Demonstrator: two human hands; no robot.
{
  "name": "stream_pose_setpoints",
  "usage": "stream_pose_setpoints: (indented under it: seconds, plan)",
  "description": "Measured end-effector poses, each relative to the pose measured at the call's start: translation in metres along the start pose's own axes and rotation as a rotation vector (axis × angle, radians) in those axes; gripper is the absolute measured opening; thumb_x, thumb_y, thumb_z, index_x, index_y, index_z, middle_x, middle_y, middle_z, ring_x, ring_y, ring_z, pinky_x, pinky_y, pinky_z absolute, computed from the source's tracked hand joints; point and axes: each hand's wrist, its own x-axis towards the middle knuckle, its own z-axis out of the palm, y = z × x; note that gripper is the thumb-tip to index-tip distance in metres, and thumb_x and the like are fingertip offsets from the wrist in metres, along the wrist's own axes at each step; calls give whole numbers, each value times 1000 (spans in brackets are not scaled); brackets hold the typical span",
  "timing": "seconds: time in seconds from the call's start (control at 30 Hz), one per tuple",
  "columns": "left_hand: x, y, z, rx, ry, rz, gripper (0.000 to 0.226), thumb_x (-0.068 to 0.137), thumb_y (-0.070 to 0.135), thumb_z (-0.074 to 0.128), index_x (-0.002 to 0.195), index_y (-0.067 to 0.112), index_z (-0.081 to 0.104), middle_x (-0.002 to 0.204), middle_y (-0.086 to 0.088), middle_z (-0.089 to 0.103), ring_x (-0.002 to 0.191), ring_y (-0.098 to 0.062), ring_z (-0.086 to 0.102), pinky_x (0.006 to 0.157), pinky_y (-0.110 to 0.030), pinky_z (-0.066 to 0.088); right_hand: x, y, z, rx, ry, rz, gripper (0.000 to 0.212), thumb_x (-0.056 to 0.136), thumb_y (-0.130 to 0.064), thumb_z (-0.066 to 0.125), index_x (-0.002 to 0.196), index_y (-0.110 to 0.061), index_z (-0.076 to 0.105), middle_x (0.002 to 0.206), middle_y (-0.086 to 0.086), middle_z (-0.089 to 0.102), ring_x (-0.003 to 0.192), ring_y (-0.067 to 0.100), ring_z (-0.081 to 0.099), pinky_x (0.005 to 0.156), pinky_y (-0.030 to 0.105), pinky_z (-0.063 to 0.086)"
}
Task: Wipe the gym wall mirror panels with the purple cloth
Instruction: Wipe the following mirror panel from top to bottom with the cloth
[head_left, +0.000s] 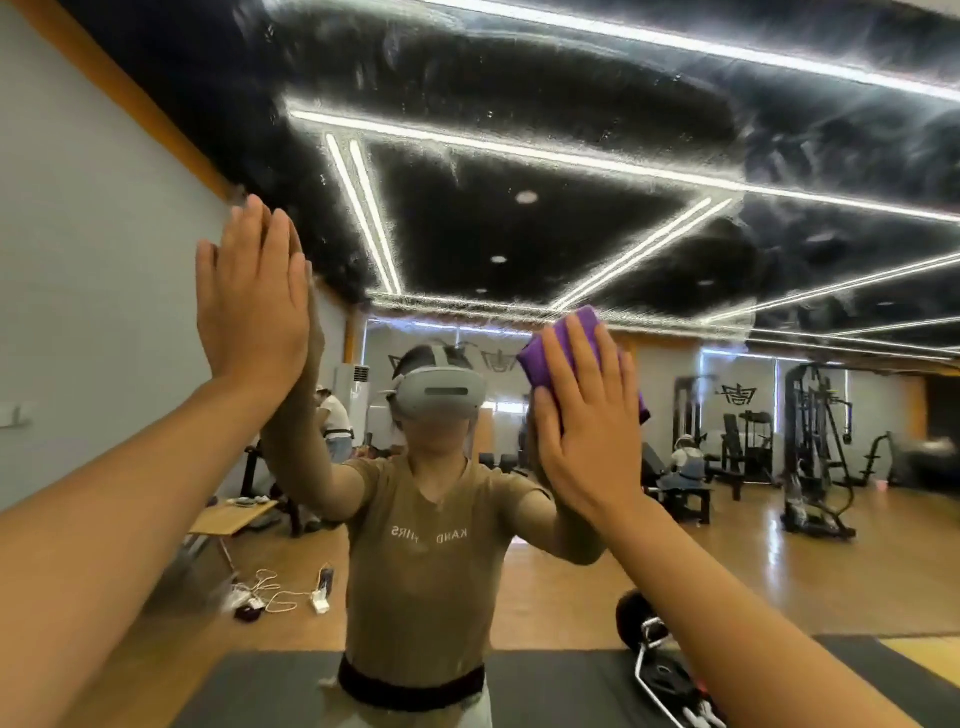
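Observation:
The wall mirror (571, 223) fills the view and carries wet, soapy streaks across its upper part. A folded purple cloth (550, 348) lies flat on the glass at centre right. My right hand (587, 415) presses it there with straight fingers spread over it. Further left and higher, my left hand (254, 296) lies flat on the glass with its fingers together and nothing in it. My own reflection, with a grey headset and a tan shirt, stands between the two hands.
A grey wall (78, 260) with an orange trim meets the mirror on the left. The mirror reflects a wooden gym floor, weight machines (815, 447), a small wooden table (234, 514), cables on the floor and people further back. A dark mat lies below.

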Motion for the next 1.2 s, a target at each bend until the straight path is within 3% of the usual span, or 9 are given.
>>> stream_pose_setpoints:
  seconds: [0.1, 0.2, 0.3, 0.43, 0.63, 0.9, 1.03, 1.13, 1.2]
  plan:
    - [-3, -7, -4, -84, 4, 28, 53, 109, 34, 23, 152, 7, 40, 162, -14, 32, 152, -27, 22, 123, -36, 3, -30, -8, 8, -58, -106, -236, 57, 105, -35, 35, 160, -24, 24, 168, 4, 20, 156, 24, 10, 126, 47, 8]
    - [-7, -12, -6, -83, -46, 84, 58, 107, 42, 26, 154, 9, 36, 163, -13, 28, 153, -27, 20, 123, -35, 0, -26, 14, 0, -79, -132, -312, 57, 106, -33, 34, 160, -26, 19, 168, 2, 17, 156, 21, 12, 127, 42, 8]
    - [-10, -13, -9, -77, -54, 131, 64, 104, 48, 29, 154, 9, 35, 164, -12, 28, 153, -27, 21, 122, -27, -6, -5, 46, -16, -37, -61, -93, 55, 106, -33, 33, 159, -22, 25, 168, 3, 18, 156, 19, 9, 127, 38, 3]
    - [-12, -14, -7, -80, -52, 175, 65, 103, 50, 31, 154, 9, 36, 163, -12, 30, 152, -28, 23, 122, -27, -4, 19, 84, -40, -13, 50, 296, 58, 105, -32, 29, 160, -17, 21, 169, 4, 12, 156, 18, 1, 127, 46, 4]
    - [-14, -12, -8, -60, -20, 168, 63, 103, 47, 32, 152, 7, 40, 161, -14, 33, 151, -30, 25, 123, -32, 2, 22, 41, -23, -37, 138, 427, 61, 102, -30, 29, 161, -17, 21, 168, 8, 16, 156, 28, 5, 125, 43, -2]
    - [-15, -15, -8, -76, -32, 176, 64, 104, 49, 30, 153, 9, 38, 162, -12, 32, 151, -29, 25, 122, -26, -4, -16, -90, 41, -28, 44, 22, 61, 100, -30, 40, 158, -20, 26, 166, 6, 23, 155, 27, 14, 126, 43, 3]
    - [-14, -16, -9, -68, -49, 208, 63, 105, 47, 29, 154, 9, 37, 162, -14, 32, 151, -31, 26, 124, -44, 11, -24, -81, 41, -13, -24, -85, 58, 102, -28, 40, 158, -20, 29, 166, 6, 25, 155, 27, 16, 126, 47, 9]
    - [-15, -16, -11, -64, -69, 221, 63, 105, 45, 29, 155, 8, 35, 163, -14, 30, 151, -32, 24, 124, -47, 12, -20, -53, 25, -16, -98, -180, 55, 104, -29, 36, 158, -21, 29, 166, 6, 25, 155, 24, 18, 125, 48, 15]
    - [-16, -16, -11, -66, -79, 218, 63, 104, 45, 28, 156, 9, 34, 164, -14, 28, 152, -31, 22, 124, -47, 10, -13, -34, 14, -12, -77, -115, 54, 105, -30, 34, 158, -20, 27, 166, 6, 24, 155, 23, 16, 125, 48, 14]
